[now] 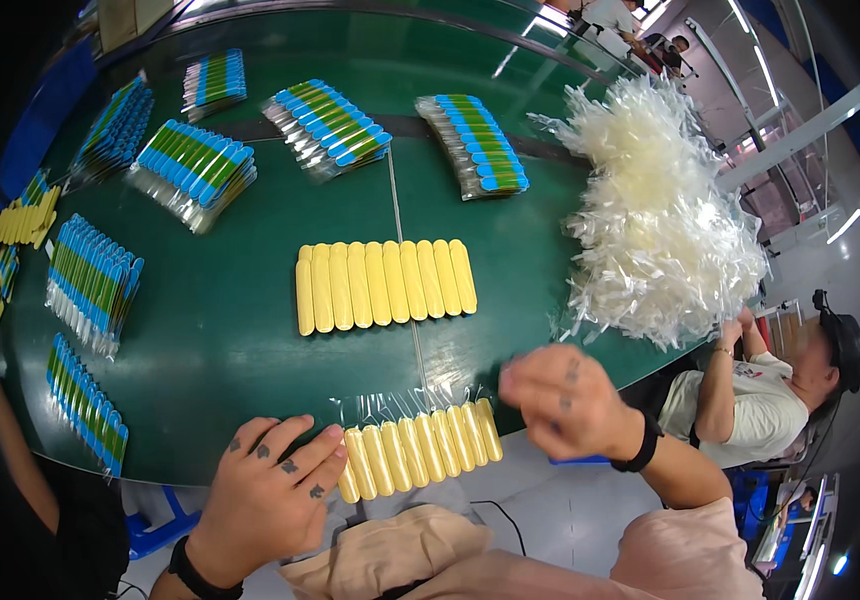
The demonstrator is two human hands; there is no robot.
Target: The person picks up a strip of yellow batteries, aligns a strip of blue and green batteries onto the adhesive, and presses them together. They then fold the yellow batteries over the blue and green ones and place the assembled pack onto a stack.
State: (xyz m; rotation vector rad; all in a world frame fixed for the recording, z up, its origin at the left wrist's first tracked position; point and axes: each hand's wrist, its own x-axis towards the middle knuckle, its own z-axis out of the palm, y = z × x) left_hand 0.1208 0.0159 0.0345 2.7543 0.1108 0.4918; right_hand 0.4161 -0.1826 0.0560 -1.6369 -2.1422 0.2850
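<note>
A row of flat yellow sticks [418, 450] with rounded ends lies along the near table edge, each in a clear plastic sleeve whose loose end [390, 406] points away from me. At the row's left end rests my left hand [275, 490], open, its fingers apart and fingertips by the leftmost stick. Just above the right end hovers my right hand [572, 400], slightly blurred, with fingers curled together; whatever they pinch is hidden. Farther in, a second block of yellow sticks [385, 285] lies side by side on the green table [220, 340].
Bundles of sleeved blue-and-green sticks [472, 145] stand along the far and left sides, such as the stack [195, 165]. A large heap of clear sleeves [655, 220] covers the right. A co-worker [770, 390] sits at right; another person's arm [20, 450] is at left.
</note>
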